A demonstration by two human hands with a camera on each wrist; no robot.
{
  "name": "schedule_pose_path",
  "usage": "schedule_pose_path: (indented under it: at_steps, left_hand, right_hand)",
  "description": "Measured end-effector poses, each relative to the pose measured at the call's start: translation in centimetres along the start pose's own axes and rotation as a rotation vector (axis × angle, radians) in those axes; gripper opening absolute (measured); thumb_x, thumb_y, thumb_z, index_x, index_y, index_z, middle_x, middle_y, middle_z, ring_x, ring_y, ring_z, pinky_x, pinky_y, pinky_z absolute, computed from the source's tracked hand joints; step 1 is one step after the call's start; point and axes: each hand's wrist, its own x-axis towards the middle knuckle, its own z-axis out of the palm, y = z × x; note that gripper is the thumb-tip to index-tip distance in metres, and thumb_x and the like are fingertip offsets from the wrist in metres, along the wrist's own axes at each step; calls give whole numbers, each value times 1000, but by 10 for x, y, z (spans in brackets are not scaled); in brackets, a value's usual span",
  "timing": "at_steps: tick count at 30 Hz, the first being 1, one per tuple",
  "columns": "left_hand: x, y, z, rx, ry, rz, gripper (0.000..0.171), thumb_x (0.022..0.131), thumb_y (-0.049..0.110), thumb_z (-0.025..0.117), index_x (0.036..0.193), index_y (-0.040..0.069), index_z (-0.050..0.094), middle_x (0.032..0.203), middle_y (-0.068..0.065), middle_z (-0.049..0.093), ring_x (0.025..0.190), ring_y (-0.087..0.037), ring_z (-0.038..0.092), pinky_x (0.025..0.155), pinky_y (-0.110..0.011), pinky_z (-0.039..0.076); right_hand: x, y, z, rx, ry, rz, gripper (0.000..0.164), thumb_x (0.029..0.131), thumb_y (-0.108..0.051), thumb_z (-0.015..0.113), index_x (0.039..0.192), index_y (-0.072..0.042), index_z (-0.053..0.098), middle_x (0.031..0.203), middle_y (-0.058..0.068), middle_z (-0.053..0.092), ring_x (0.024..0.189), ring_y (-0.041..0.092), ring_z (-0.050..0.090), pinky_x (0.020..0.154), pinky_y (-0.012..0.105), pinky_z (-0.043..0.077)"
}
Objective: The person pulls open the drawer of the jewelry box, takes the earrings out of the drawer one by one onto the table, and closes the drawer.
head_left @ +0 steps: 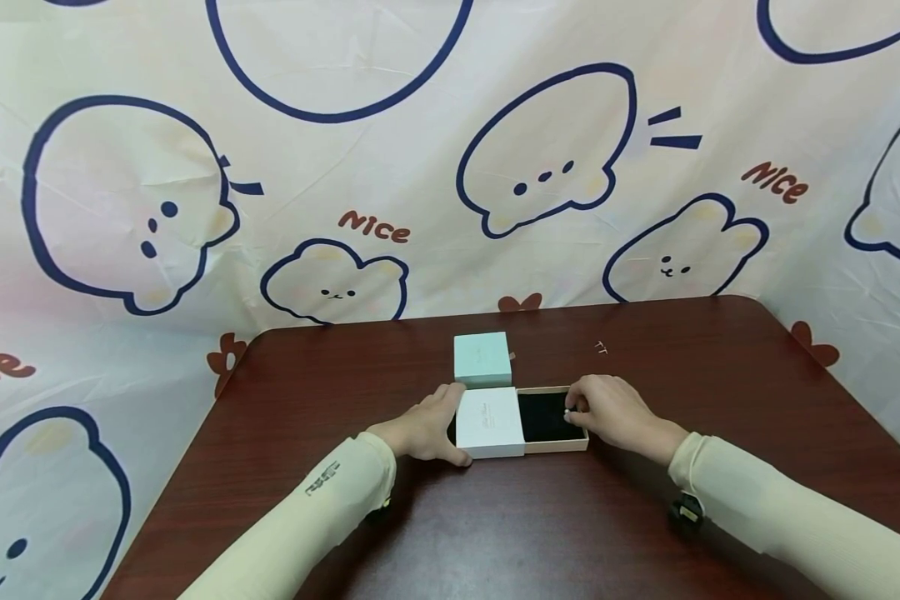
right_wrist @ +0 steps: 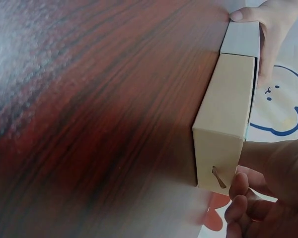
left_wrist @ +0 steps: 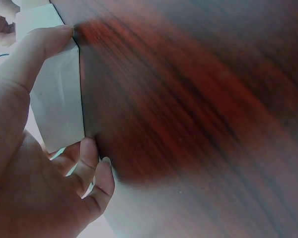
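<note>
A white sliding gift box [head_left: 490, 422] lies on the table, its beige drawer [head_left: 557, 447] pulled out to the right and showing a black pad [head_left: 543, 417]. My left hand [head_left: 425, 423] grips the white sleeve from its left end, thumb on the near side and fingers round the far side. Over the drawer's right end, my right hand [head_left: 617, 414] has its fingers curled, and a small shiny white piece [head_left: 567, 411] shows at the pinched thumb and fingertip. A ribbon tab [right_wrist: 219, 177] sticks out of the drawer's end in the right wrist view.
Behind the white box stands a closed mint-green box [head_left: 482, 357] with a small tab on its right. Two tiny metallic pieces [head_left: 602, 347] lie on the dark wooden table [head_left: 330, 375] at the back right. A printed cloth [head_left: 420, 167] hangs behind.
</note>
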Motion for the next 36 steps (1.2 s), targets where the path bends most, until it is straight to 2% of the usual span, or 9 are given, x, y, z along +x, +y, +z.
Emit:
schedule_pose_path:
  at_steps: [9, 36]
  left_hand:
    - [-1, 1, -2, 2, -7, -7, 109, 77, 37, 87, 157, 4, 21, 154, -18, 36, 141, -34, 43, 112, -50, 41]
    - [-2, 2, -1, -13, -4, -2, 108, 76, 36, 88, 156, 4, 22, 152, -18, 37, 137, -33, 46, 110, -49, 42]
  right_hand:
    - [1, -3, 0, -19, 11, -1, 4, 85, -13, 79, 83, -12, 75, 61, -8, 56, 55, 5, 45, 52, 25, 37]
    - [0, -2, 4, -24, 23, 7, 7, 87, -12, 77, 80, -14, 75, 59, -9, 52, 55, 5, 44, 51, 25, 35]
